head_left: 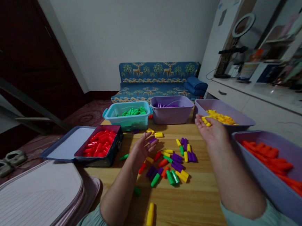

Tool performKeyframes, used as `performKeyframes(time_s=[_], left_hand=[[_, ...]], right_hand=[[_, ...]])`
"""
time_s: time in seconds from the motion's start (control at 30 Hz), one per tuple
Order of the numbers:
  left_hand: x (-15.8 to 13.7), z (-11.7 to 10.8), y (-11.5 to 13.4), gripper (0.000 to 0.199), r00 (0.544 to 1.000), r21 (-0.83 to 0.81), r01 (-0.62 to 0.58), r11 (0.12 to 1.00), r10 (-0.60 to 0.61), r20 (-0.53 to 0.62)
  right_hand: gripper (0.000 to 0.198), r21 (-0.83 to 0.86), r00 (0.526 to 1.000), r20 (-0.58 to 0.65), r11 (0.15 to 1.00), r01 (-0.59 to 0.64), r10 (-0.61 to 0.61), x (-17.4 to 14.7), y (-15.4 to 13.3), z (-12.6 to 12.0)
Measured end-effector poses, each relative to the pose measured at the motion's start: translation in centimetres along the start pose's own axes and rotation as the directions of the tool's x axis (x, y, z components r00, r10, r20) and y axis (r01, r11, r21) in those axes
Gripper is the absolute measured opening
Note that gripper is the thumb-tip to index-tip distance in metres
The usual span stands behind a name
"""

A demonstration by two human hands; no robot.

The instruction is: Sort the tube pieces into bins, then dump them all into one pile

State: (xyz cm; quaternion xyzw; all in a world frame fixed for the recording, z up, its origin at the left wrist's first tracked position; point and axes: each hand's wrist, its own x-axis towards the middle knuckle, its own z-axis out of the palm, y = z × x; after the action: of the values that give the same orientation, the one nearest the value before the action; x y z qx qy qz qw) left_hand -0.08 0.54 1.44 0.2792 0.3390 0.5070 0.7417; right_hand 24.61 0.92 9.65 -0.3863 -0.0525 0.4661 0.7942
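My left hand [140,150] hovers over the wooden table [199,199], its fingers apart. A small purple piece [153,140] shows by its fingertips; I cannot tell whether they touch it. At the near left edge of a lilac bin [242,120] of yellow pieces [219,118], my right hand [213,130] is spread, palm turned inward, with yellow visible just beyond its fingers. Between my hands lie mixed plastic cap-like pieces: purple ones [177,166], green ones [170,177], yellow ones [182,175] and red ones [163,162]. One yellow piece [150,214] lies apart, nearer me.
A turquoise bin [128,123] holds green pieces and a lilac bin [173,115] purple ones. An open dark case [110,158] at left contains red pieces; a bin [284,186] at right has orange-red ones. Pink folded panels [37,202] stand at lower left.
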Motion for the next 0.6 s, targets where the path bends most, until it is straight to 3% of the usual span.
performKeyframes(time_s=[0.2, 0.43, 0.6], left_hand=[[0.7, -1.4, -0.5, 0.035, 0.998, 0.065, -0.034, 0.997, 0.037, -0.046], [0.4, -1.0, -0.2, 0.03, 0.993, 0.087, -0.031, 0.996, 0.04, -0.109], [0.0, -0.6, -0.2, 0.031, 0.996, 0.127, -0.024, 0.992, 0.036, -0.088]], right_hand=[[0.015, 0.023, 0.981, -0.128, 0.988, 0.152, -0.148, 2.9, -2.9, 1.0], [0.015, -0.008, 0.977, -0.136, 0.986, 0.166, -0.166, 3.4, -2.9, 0.5], [0.018, -0.039, 0.955, -0.195, 0.975, 0.218, -0.221, 4.8, -2.9, 0.7]])
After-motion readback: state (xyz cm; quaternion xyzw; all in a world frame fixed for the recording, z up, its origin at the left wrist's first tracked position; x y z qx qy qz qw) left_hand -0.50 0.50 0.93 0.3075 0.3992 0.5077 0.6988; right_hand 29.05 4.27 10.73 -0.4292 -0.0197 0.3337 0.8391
